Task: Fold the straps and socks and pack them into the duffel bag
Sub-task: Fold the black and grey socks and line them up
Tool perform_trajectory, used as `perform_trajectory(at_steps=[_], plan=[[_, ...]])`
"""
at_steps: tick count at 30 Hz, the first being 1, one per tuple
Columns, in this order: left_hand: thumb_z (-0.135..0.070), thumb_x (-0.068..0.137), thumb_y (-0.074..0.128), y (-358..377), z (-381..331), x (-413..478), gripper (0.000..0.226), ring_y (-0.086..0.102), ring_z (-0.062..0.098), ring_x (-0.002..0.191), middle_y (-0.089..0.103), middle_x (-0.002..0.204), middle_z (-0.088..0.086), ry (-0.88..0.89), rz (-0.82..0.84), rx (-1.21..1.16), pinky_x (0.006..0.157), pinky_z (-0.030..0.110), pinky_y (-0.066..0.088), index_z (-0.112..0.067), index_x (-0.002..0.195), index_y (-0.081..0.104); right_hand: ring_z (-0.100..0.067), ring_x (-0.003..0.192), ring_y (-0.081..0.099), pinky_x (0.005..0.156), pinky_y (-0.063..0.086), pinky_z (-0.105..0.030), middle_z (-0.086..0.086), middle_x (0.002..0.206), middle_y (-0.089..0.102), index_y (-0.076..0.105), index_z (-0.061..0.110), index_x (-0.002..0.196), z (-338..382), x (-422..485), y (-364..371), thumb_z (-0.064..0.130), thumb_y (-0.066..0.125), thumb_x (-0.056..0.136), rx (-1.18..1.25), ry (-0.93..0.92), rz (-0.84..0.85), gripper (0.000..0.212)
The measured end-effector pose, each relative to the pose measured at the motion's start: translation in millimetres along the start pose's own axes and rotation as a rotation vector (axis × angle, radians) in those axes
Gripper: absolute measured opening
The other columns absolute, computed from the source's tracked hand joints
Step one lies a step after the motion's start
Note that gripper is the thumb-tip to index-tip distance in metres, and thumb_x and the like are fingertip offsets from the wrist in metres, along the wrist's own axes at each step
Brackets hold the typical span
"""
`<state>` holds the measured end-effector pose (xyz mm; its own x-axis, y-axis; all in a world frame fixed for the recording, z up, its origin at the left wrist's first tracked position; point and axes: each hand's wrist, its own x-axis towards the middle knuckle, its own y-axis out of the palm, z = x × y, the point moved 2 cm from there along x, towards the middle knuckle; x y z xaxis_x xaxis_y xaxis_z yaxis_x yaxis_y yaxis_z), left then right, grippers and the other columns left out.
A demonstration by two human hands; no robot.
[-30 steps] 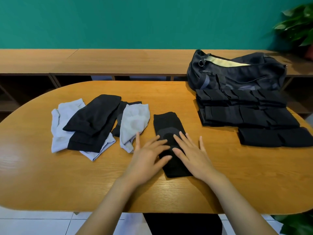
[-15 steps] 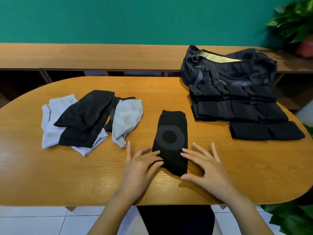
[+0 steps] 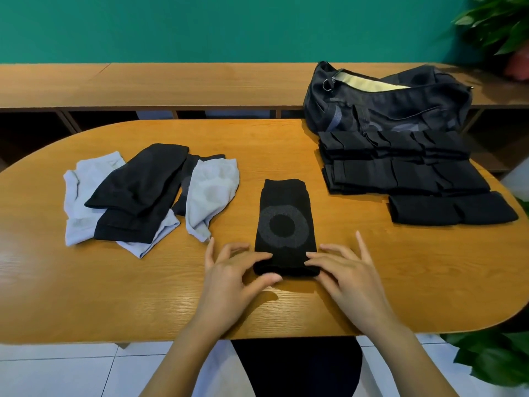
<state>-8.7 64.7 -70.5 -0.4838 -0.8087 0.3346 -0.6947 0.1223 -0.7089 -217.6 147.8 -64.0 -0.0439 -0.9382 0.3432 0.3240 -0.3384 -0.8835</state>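
Observation:
A black sock (image 3: 284,213) with a grey ring pattern lies lengthwise on the wooden table (image 3: 114,296) in front of me. My left hand (image 3: 229,270) pinches its near left corner between thumb and fingers. My right hand (image 3: 346,270) grips the near right corner, and the near end is lifted slightly off the table. A pile of black and light grey socks (image 3: 137,193) lies to the left. Folded black straps (image 3: 400,173) are stacked at the right. Behind them the dark duffel bag (image 3: 400,110) stands with its zip open.
A long wooden bench (image 3: 171,84) runs behind the table under a green wall. Potted plants stand at the upper right (image 3: 492,24) and at the lower right (image 3: 492,359). The table's near edge is just below my wrists.
Both hands slid from flat on the sock's middle back to its near end and took hold of it. The ring pattern is now uncovered.

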Motion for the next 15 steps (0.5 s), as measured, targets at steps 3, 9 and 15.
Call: perform_trajectory(at_steps=[3,9,15], plan=[[-0.083,0.075,0.040,-1,4,0,0.065,0.036,-0.005,0.126,0.054,0.117,-0.031,0.027,0.050,0.037,0.118,0.044,0.000,-0.041,0.121,0.061,-0.002,0.114,0.057,0.117,0.016,-0.053,0.014,0.114,0.069,0.070,0.032,0.109,-2,-2,0,0.027,0.064,0.085,0.069,0.097,-0.023,0.025],[-0.050,0.084,0.056,2,-3,6,0.027,0.053,0.004,0.101,0.063,0.089,-0.021,-0.064,-0.079,0.039,0.114,0.054,0.020,-0.028,0.087,0.071,0.003,0.098,0.053,0.118,0.015,-0.041,0.021,0.096,0.061,0.072,0.031,0.103,-2,3,-4,0.052,0.044,0.086,0.209,0.206,-0.098,0.038],[-0.045,0.084,0.061,2,-7,11,0.020,0.056,0.003,0.091,0.061,0.072,-0.021,-0.199,-0.131,0.024,0.111,0.045,0.023,-0.030,0.092,0.071,-0.001,0.086,0.059,0.117,0.022,-0.041,0.018,0.072,0.063,0.066,0.028,0.110,0,10,-4,0.058,0.048,0.081,0.235,0.318,-0.141,0.046]])
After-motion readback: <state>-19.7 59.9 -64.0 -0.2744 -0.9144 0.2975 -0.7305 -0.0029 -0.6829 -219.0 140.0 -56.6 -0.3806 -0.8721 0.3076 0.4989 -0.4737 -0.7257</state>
